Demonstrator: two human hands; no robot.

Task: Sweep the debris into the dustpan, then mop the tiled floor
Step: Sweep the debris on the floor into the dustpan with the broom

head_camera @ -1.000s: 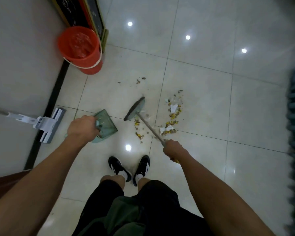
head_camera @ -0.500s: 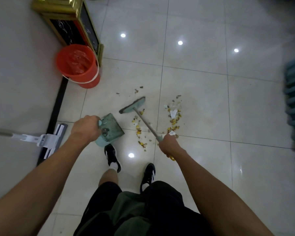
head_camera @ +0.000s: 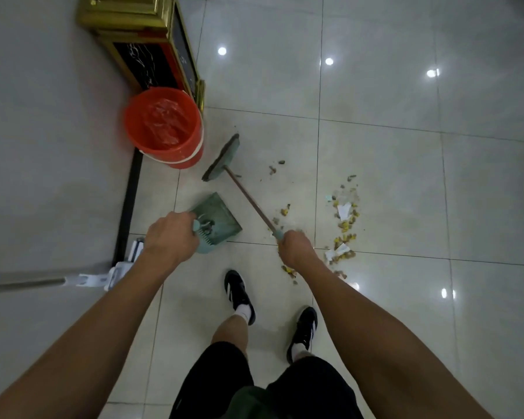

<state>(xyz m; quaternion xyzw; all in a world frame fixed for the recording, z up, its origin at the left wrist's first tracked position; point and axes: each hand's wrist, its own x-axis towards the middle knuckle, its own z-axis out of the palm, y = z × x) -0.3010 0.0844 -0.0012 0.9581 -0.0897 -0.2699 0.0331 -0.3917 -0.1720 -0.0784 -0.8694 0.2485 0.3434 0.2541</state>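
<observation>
Left hand (head_camera: 170, 237) grips dustpan (head_camera: 217, 217), right hand (head_camera: 295, 247) grips broom (head_camera: 223, 158) handle; debris (head_camera: 344, 225) lies right of both, so a hasty stroke risks scattering it past the pan.

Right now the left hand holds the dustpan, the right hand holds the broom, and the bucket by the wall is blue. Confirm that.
Not quite: the bucket is red, not blue, as the head view shows. The rest stands: the left hand holds the dustpan and the right hand holds the broom.
</observation>
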